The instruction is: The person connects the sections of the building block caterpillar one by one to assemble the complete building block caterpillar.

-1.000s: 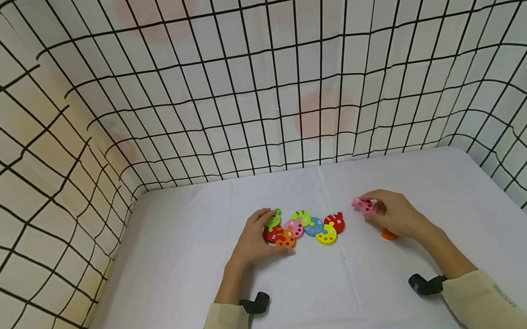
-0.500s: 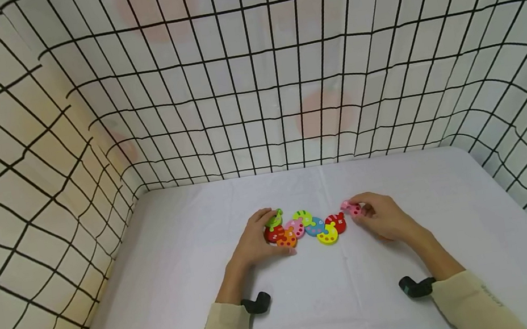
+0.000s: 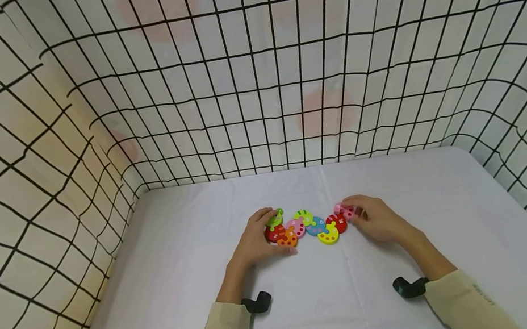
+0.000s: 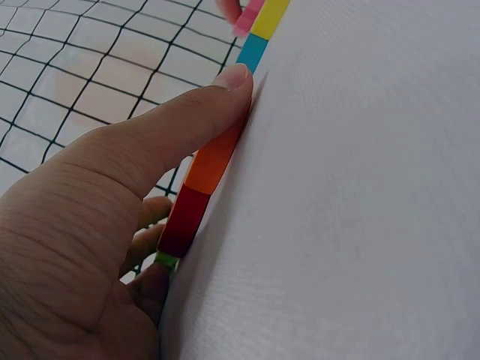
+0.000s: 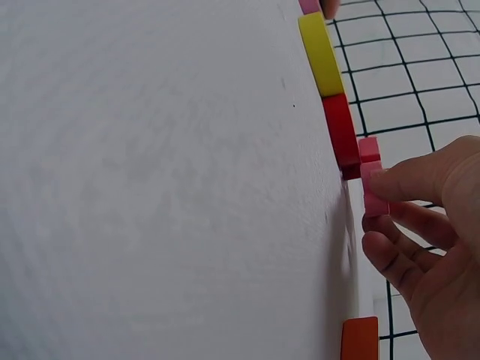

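A row of brightly coloured, numbered caterpillar puzzle pieces lies joined on the white cloth. At its left end are a green head piece [image 3: 277, 218], a red piece [image 3: 275, 234] and an orange piece [image 3: 286, 238]. My left hand [image 3: 255, 240] holds this end, thumb at the near edge and fingers at the far side. At the right end, beside the yellow piece [image 3: 328, 235], sits a red piece [image 3: 339, 223]. My right hand [image 3: 378, 221] pinches a pink spotted puzzle piece [image 5: 375, 187] right beside that red piece, its knob overlapping or touching it; I cannot tell whether they interlock.
A loose orange piece [image 5: 360, 339] lies near my right hand; the hand hides it in the head view. Black-and-white grid cloth [image 3: 279, 99] walls the table [image 3: 312, 306] at the back and sides. Black cameras [image 3: 257, 303] sit on both wrists.
My right hand has moved left, carrying the pink puzzle piece from apart to the red piece at the row's right end. The left hand has stayed at the left end.
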`<state>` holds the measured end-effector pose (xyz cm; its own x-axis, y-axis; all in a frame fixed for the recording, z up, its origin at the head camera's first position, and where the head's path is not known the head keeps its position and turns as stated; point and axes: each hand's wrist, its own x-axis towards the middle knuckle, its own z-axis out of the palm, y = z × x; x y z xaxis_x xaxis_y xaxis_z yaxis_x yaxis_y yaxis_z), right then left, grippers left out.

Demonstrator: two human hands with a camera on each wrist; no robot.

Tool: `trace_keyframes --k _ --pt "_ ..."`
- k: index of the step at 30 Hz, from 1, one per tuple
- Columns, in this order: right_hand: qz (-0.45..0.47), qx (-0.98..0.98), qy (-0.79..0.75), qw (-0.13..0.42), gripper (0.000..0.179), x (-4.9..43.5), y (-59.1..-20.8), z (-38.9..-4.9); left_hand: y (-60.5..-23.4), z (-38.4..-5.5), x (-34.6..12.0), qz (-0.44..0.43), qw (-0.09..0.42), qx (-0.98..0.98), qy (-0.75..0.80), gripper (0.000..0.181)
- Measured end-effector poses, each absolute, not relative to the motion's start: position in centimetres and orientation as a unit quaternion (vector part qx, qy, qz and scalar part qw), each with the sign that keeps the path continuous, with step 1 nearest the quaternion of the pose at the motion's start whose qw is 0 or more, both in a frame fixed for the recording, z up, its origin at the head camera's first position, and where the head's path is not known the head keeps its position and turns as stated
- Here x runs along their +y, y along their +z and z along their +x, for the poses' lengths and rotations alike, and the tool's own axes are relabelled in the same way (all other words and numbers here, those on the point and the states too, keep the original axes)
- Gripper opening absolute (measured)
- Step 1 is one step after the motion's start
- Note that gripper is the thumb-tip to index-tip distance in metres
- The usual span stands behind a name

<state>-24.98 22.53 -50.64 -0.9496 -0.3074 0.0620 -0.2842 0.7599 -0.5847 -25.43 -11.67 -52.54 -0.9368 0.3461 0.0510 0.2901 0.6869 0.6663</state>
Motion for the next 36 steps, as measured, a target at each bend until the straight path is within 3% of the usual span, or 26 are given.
trace_keyframes --k 22,36 --pt "-0.121 0.941 -0.314 0.035 0.046 22.3 -50.8 -24.5 -52.8 -25.5 -11.5 0.170 0.044 0.918 0.355 0.107" --pt "-0.087 0.947 -0.309 0.013 0.051 25.4 -50.2 -22.7 -52.7 -25.5 -11.7 0.169 0.044 0.918 0.357 0.108"
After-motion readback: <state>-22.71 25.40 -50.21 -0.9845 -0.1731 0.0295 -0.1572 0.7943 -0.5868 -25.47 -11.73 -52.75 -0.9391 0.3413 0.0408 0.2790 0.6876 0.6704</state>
